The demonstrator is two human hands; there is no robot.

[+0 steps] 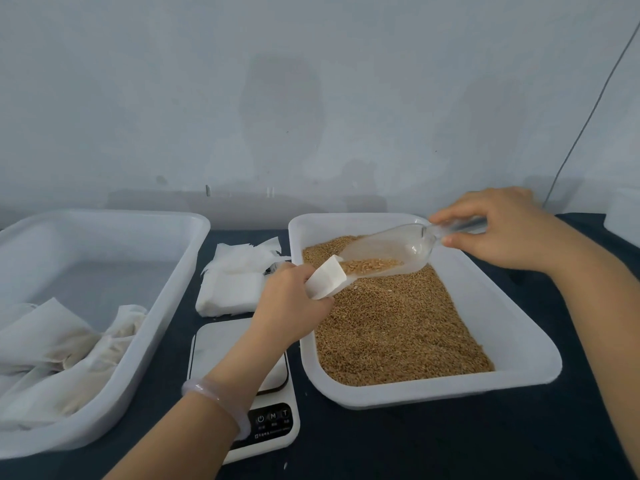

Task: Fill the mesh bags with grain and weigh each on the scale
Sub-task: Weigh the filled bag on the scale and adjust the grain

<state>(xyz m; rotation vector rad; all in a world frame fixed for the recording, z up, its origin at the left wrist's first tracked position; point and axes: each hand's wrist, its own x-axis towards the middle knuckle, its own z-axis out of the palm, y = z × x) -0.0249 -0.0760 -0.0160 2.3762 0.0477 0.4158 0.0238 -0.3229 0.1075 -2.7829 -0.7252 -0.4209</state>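
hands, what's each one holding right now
Left hand: closed on a bag.
Right hand: closed on the scoop by its handle, grain inside.

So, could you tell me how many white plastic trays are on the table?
2: the left tray holds white mesh bags; the right tray holds brown grain. None appears hidden.
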